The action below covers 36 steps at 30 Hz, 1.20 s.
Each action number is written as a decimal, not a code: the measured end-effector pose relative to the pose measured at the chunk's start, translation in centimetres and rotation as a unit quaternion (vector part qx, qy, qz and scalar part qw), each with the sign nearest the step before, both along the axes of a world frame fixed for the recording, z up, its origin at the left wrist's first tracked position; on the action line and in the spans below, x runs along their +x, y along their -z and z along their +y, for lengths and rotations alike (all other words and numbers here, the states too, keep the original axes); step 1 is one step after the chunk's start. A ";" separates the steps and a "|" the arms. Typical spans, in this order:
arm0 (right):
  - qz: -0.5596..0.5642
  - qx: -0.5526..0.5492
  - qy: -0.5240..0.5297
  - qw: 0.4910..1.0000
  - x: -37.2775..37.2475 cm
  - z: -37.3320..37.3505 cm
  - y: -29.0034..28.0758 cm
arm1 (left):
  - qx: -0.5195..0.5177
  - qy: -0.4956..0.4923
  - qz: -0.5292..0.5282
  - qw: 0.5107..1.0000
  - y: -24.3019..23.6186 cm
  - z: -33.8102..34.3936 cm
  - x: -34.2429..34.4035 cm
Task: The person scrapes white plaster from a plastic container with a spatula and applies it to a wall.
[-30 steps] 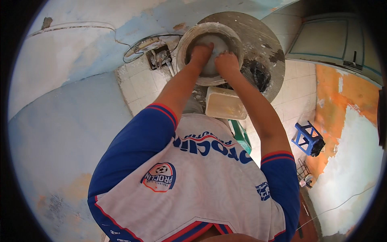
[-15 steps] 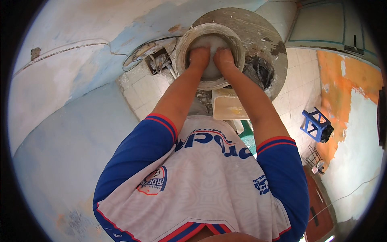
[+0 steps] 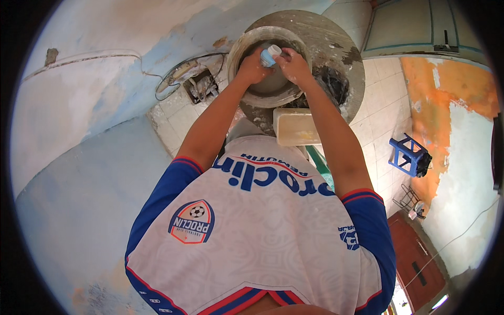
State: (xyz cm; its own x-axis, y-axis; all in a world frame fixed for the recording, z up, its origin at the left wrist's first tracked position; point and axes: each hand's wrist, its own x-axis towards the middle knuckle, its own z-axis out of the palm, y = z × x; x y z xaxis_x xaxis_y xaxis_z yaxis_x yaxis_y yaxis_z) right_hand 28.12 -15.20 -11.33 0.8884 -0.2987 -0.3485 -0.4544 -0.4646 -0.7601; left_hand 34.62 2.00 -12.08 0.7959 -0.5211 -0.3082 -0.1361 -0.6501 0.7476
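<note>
Over a round, grey-crusted tub, a small light-blue and white bottle is held between both hands. My left hand wraps its lower part. At its white top, my right hand has the fingers closed on what looks like the cap. Cloudy greyish liquid shows in the tub below my hands. The tub stands on a stained round tabletop.
Right of the tub lies a crumpled black plastic bag. A cream rectangular container sits nearer to me. Loose cable and an opening in the tiles are at left. A blue stool stands far right.
Both hands have come up out of the cloudy liquid. They now hold the small bottle above the tub, which was not visible before.
</note>
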 end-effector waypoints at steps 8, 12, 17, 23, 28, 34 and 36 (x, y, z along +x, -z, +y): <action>-0.087 0.222 -0.038 0.970 0.1 -0.4 -1.6 | -0.086 0.028 -0.136 0.987 0.6 0.5 -1.9; -0.109 0.126 -0.027 0.986 0.1 -0.5 -0.7 | -0.112 0.038 -0.139 0.983 0.1 0.0 -1.8; -0.100 0.123 -0.017 0.987 -0.1 -0.7 -0.1 | -0.106 0.029 -0.096 0.989 0.8 -0.5 -2.1; -0.115 0.149 -0.002 0.982 0.5 -0.4 0.8 | -0.060 0.005 -0.076 0.995 0.5 -0.7 -1.7; -0.172 0.168 -0.009 0.971 -0.9 -0.3 -1.4 | -0.147 0.023 -0.071 0.986 -2.3 -0.1 -2.9; -0.224 0.306 0.051 0.924 -1.4 -1.5 -7.8 | -0.174 -0.114 -0.070 0.976 -2.3 2.7 -4.5; -0.255 0.329 0.039 0.908 -1.7 -1.4 -8.4 | -0.147 -0.141 -0.052 0.978 -2.6 3.5 -5.5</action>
State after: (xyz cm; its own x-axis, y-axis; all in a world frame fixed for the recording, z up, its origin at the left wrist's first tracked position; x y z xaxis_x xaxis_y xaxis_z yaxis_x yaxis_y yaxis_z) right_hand 26.41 -16.62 -2.97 0.9694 -0.2441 -0.0239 0.0227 0.1861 -0.9823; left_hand 29.11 5.52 -9.48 0.9398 -0.3303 -0.0877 -0.0682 -0.4327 0.8989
